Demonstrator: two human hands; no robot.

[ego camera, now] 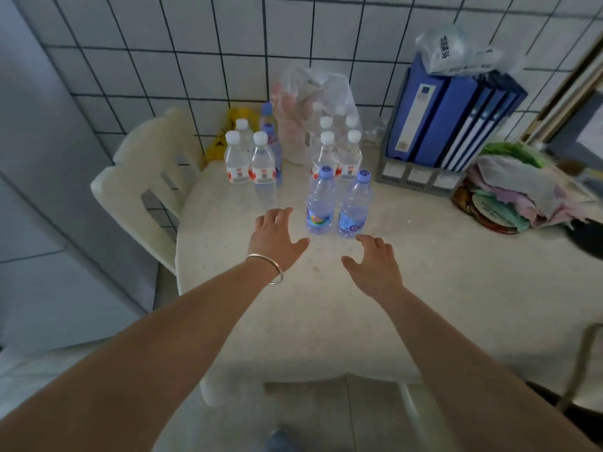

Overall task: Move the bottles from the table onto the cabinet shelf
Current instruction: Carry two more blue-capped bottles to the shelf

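Reach step: left hand (277,238) and right hand (375,261) spread, empty, near two blue-capped bottles (321,203) on surface (326,321). Next: one bottle per hand.

My arms are bare to beyond the elbows, no sleeves showing. A thin silver bangle (273,268) circles my left wrist, hanging loosely. My left hand (277,236) and right hand (375,265), at 12 o'clock, carry no rings or gloves.
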